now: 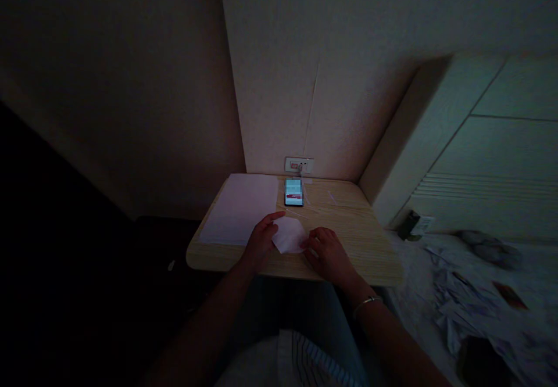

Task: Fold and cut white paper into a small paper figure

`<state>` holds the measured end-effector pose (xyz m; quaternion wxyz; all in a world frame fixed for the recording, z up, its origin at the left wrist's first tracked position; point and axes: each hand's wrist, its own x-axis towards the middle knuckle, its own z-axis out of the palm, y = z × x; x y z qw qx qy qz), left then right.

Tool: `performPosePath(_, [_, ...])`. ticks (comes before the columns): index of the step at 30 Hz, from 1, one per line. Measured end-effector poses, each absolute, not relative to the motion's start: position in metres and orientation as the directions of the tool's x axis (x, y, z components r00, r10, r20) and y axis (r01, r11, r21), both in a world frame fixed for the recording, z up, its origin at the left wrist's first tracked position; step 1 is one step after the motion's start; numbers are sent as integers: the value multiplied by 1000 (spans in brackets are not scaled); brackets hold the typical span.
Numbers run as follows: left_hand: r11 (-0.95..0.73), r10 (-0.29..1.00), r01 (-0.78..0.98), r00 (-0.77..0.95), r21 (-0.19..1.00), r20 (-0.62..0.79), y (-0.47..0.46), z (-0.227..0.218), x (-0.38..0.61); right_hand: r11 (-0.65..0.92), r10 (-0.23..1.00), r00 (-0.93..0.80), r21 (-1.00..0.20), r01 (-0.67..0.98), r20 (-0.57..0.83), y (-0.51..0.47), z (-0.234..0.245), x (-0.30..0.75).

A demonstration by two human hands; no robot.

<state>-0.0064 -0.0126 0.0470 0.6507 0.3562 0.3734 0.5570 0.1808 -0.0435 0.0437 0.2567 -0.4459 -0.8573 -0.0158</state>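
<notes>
A small folded piece of pale paper (289,235) lies on a light wooden bedside table (349,230). My left hand (260,240) rests on the paper's left side, fingers curled over its edge. My right hand (326,250) presses on its right edge with fingers bent down; a bracelet circles that wrist. The room is very dark, so the exact grip is hard to see.
A lit phone (293,192) lies at the table's back, below a wall socket (299,165). A large pale sheet (242,207) covers the table's left part. To the right is a bed with a headboard (479,143) and scattered papers (462,300).
</notes>
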Motion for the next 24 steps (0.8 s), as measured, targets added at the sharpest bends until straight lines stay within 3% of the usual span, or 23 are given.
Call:
performPosePath(7, [42, 998, -480, -13, 877, -55, -8, 41, -10, 710, 658, -569, -153, 687, 494, -50, 37, 185])
performPosePath(16, [78, 979, -584, -109, 808, -174, -5, 37, -10, 786, 502, -636, -2, 618, 587, -57, 18, 194])
performPosePath(24, [104, 972, -678, -87, 727, -220, -10, 38, -5, 789, 497, -616, -24, 613, 611, -58, 17, 192])
